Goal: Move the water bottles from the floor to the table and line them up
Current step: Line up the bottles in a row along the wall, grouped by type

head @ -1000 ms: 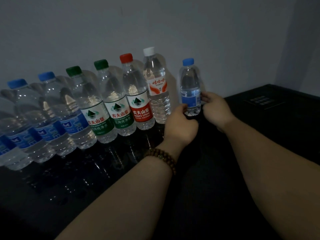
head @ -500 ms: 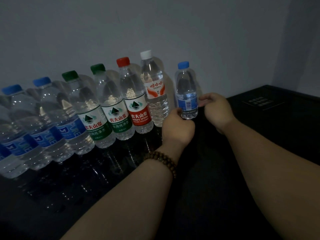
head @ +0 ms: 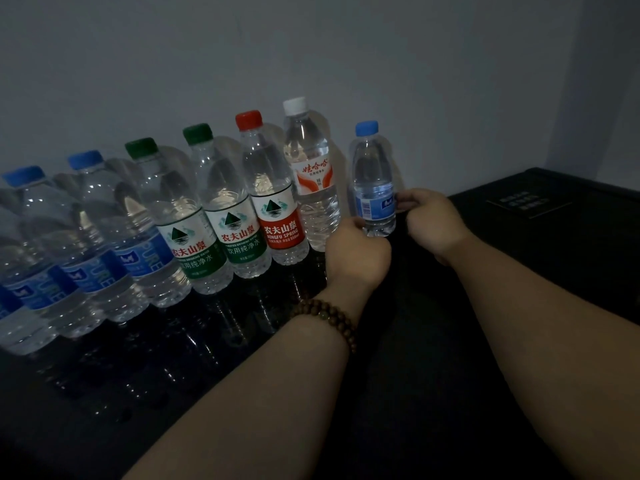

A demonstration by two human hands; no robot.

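Observation:
A small blue-capped bottle (head: pixel 373 181) stands upright at the right end of a row on the black table (head: pixel 415 341). My left hand (head: pixel 356 252), a bead bracelet on its wrist, holds the bottle's base with curled fingers. My right hand (head: pixel 431 220) pinches its blue label from the right. To its left stand a white-capped bottle (head: pixel 310 174), a red-capped one (head: pixel 273 199), two green-capped ones (head: pixel 225 216) (head: pixel 173 223), and several blue-capped bottles (head: pixel 104 237) running off the left edge.
A grey wall (head: pixel 311 46) rises close behind the row. A black box-like surface with a printed plate (head: pixel 526 202) sits at the right. Bare glossy tabletop lies in front of the bottles.
The small bottle has been turned, so its barcode now faces me, and it sits slightly closer to the white-capped bottle. Both hands stay on it.

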